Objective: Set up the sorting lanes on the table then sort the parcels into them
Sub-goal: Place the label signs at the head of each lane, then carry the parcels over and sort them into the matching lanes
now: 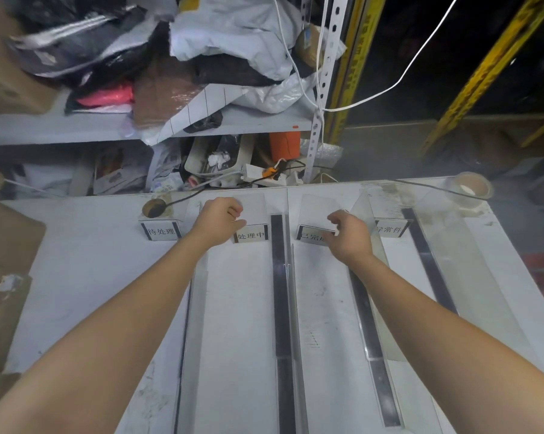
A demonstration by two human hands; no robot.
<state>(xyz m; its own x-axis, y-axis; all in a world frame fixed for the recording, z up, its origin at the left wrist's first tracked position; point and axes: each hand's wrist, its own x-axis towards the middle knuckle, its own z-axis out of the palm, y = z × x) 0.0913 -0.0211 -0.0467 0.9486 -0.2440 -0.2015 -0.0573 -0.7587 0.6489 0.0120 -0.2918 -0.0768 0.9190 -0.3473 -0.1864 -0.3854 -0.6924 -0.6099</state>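
Observation:
Several clear dividers with black base strips run lengthwise down the white table (86, 277), among them a middle divider (282, 292) and a right one (365, 308). Four label stands line the far ends of the lanes. My left hand (219, 223) pinches the top of the second label stand (253, 235). With curled fingers, my right hand (350, 234) grips the third label stand (310, 235). The first label stand (160, 230) and the fourth (389, 228) stand free. Parcels in white and black bags (233, 36) lie heaped on the shelf behind the table.
A brown tape roll (154, 208) sits behind the first label, and a clear tape roll (469, 187) at the far right corner. Cardboard boxes (4, 261) stand at the table's left edge. A power strip (264, 178) and cables lie below the shelf.

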